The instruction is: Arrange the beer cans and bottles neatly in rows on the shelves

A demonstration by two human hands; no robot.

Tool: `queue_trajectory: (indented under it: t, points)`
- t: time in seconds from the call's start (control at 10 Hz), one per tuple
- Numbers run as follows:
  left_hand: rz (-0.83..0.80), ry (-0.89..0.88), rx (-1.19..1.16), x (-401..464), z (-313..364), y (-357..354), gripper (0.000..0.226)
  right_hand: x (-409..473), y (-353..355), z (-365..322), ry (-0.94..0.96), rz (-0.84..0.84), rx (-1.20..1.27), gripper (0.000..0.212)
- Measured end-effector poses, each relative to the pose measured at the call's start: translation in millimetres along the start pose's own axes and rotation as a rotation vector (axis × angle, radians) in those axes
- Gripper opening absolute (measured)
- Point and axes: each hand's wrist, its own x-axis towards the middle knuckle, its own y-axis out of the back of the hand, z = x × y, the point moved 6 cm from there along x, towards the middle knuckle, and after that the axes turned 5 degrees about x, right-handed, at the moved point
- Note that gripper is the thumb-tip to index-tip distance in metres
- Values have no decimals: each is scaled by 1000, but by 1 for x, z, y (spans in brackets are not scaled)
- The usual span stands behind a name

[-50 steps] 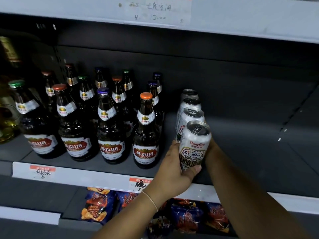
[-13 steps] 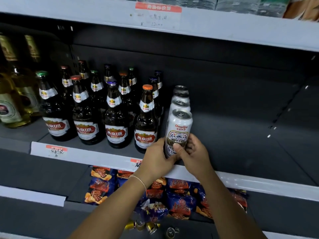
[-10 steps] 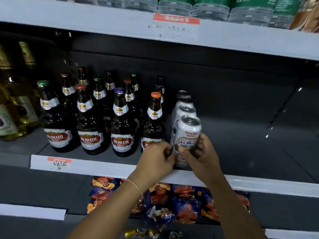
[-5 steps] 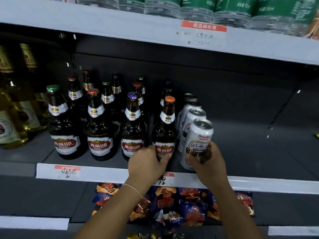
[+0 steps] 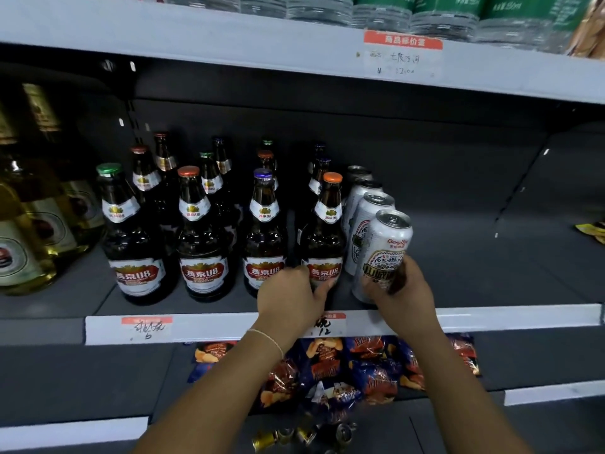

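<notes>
White-and-silver front can (image 5: 381, 253), printed "ChongQing" in red script, stands at the front edge of the dark shelf (image 5: 474, 273), heading a single file of cans (image 5: 366, 204) running to the back. Your right hand (image 5: 401, 290) wraps its lower half, fingers curled around the body. Your left hand (image 5: 291, 293) grips the base of the orange-capped bottle (image 5: 325, 237), just beside the can; its red label reads "U8" after Chinese characters. Three more front-row bottles (image 5: 199, 237) carry the same label, with further rows behind. A price tag (image 5: 402, 54) on the upper shelf shows "¥ 12.00". Handwritten tags (image 5: 147, 327) sit on the shelf lip. Snack packets (image 5: 327, 365) lie on the shelf below; pale bottles (image 5: 29, 231) stand far left.
</notes>
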Motion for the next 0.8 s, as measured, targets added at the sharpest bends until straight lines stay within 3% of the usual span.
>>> queue_trajectory:
  t: [0.4, 0.8]
  points:
    - [18, -82, -65, -15, -19, 16, 31, -32, 14, -25, 58, 114, -5, 54]
    - [54, -48, -160, -29, -8, 37, 18, -28, 38, -31, 81, 13, 23, 62]
